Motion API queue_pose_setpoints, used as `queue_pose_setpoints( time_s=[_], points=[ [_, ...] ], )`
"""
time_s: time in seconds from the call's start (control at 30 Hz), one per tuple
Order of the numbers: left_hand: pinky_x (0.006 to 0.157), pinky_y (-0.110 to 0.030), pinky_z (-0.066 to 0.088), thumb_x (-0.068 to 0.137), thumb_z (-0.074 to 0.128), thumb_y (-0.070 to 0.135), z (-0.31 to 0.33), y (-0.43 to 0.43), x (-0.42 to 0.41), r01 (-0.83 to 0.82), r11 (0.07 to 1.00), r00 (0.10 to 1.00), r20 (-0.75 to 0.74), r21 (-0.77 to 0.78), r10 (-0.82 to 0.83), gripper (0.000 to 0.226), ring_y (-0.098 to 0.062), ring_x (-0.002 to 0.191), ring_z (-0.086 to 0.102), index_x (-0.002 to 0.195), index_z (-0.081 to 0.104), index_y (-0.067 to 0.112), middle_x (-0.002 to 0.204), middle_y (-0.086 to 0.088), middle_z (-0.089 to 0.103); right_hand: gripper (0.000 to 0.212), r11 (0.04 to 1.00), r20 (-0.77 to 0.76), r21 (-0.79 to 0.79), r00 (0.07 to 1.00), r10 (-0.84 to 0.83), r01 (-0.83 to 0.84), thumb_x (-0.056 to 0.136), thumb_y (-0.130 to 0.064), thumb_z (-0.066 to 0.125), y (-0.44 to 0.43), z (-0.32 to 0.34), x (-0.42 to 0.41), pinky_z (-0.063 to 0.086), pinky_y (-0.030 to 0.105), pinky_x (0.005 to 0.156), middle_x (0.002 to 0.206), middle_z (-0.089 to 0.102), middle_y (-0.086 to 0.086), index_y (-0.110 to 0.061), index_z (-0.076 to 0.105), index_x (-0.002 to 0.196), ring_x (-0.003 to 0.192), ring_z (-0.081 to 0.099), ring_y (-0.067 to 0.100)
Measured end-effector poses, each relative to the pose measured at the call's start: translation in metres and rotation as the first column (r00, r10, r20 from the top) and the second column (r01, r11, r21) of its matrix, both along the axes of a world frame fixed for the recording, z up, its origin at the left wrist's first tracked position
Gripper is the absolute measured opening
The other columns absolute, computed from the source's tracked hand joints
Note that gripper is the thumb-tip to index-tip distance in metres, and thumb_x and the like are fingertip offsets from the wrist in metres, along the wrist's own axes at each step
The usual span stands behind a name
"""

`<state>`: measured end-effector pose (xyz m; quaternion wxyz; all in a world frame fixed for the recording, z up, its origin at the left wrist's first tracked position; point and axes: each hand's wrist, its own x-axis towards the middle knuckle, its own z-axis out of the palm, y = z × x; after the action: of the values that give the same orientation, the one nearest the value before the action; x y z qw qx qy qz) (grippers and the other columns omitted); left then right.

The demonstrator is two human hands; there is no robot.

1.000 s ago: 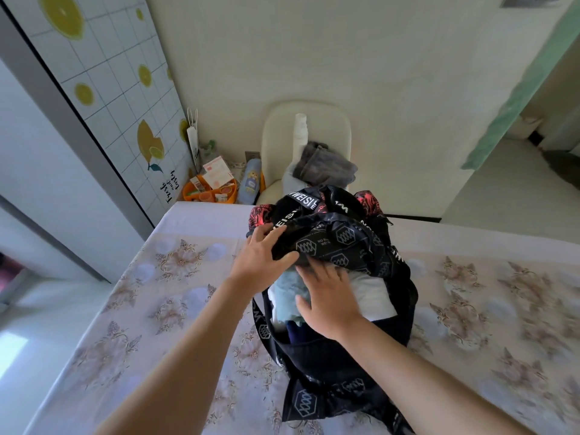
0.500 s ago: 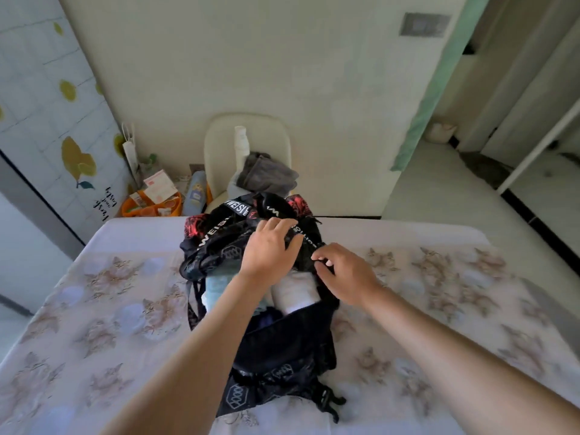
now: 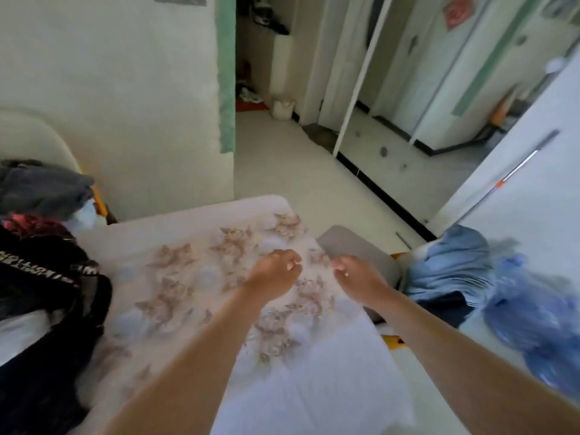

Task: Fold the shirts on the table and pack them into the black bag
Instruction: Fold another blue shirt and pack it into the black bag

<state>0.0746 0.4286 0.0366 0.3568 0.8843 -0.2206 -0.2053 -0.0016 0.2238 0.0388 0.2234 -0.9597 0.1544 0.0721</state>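
Your left hand [image 3: 276, 273]: fingers curled loosely, empty, above floral table [image 3: 194, 277]. Your right hand [image 3: 356, 277]: fingers half-curled, empty, near table's right edge. Black bag [image 3: 47, 277]: far left on table. Blue shirts [image 3: 448, 268]: heaped right, off table.
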Motion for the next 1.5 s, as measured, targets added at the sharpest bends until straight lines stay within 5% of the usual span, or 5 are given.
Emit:
queue_pose_setpoints(
  time_s=[0.53, 0.73, 1.1, 1.3, 1.5],
  points=[
    [0.098, -0.033, 0.045, 0.098, 0.043, 0.021, -0.068, -0.425, -0.091, 0.477, 0.878, 0.861, -0.215, 0.027, -0.461, 0.045, -0.019, 0.119, 0.055, 0.141, 0.047, 0.037, 0.139, 0.003, 0.054, 0.014, 0.921, 0.05, -0.123, 0.929, -0.366, 0.369, 0.084, -0.027, 0.075, -0.355, -0.058, -0.14, 0.046, 0.031, 0.072, 0.106, 0.064, 0.0, -0.021, 0.074, 0.096, 0.094, 0.064, 0.027],
    [0.075, -0.051, 0.051, 0.083, 0.045, 0.035, -0.076, -0.474, -0.093, 0.516, 0.855, 0.856, -0.017, -0.051, -0.517, 0.024, -0.011, 0.064, 0.045, 0.066, 0.055, 0.021, 0.077, -0.009, 0.058, 0.011, 0.89, 0.248, 0.104, 0.855, -0.455, 0.443, 0.096, -0.019, 0.058, -0.373, -0.059, -0.142, 0.039, 0.032, 0.068, 0.083, 0.059, -0.005, -0.015, 0.062, 0.087, 0.079, 0.057, 0.021],
    [0.06, -0.029, 0.04, 0.102, 0.032, 0.014, 0.042, -0.504, -0.06, 0.279, 0.909, 0.96, 0.057, -0.309, -0.275, 0.019, -0.014, 0.066, 0.05, 0.099, 0.05, 0.016, 0.075, 0.002, 0.054, 0.07, 0.914, 0.085, -0.023, 0.911, -0.402, 0.406, 0.075, -0.054, 0.07, -0.386, -0.017, -0.123, 0.048, 0.036, 0.087, 0.113, 0.05, -0.011, -0.028, 0.044, 0.135, 0.1, 0.054, 0.013],
    [0.066, -0.035, 0.048, 0.089, 0.057, 0.034, 0.048, -0.473, -0.029, 0.406, 0.902, 0.913, 0.036, -0.147, -0.406, 0.014, -0.016, 0.072, 0.06, 0.099, 0.049, 0.028, 0.082, 0.002, 0.063, 0.026, 0.652, 0.294, 0.287, 0.583, -0.757, 0.702, 0.089, -0.006, 0.043, -0.404, -0.012, -0.101, 0.04, 0.033, 0.069, 0.1, 0.064, 0.005, -0.015, 0.06, 0.107, 0.089, 0.06, 0.03],
    [0.073, -0.037, 0.053, 0.091, 0.05, 0.014, 0.038, -0.448, -0.028, 0.38, 0.918, 0.901, 0.178, 0.113, -0.395, 0.023, -0.022, 0.083, 0.061, 0.103, 0.063, 0.029, 0.089, 0.008, 0.064, 0.031, 0.867, 0.447, 0.087, 0.759, -0.474, 0.49, 0.081, -0.013, 0.057, -0.385, 0.021, -0.081, 0.042, 0.029, 0.066, 0.094, 0.06, -0.007, -0.025, 0.054, 0.11, 0.079, 0.054, 0.015]
  ],
)
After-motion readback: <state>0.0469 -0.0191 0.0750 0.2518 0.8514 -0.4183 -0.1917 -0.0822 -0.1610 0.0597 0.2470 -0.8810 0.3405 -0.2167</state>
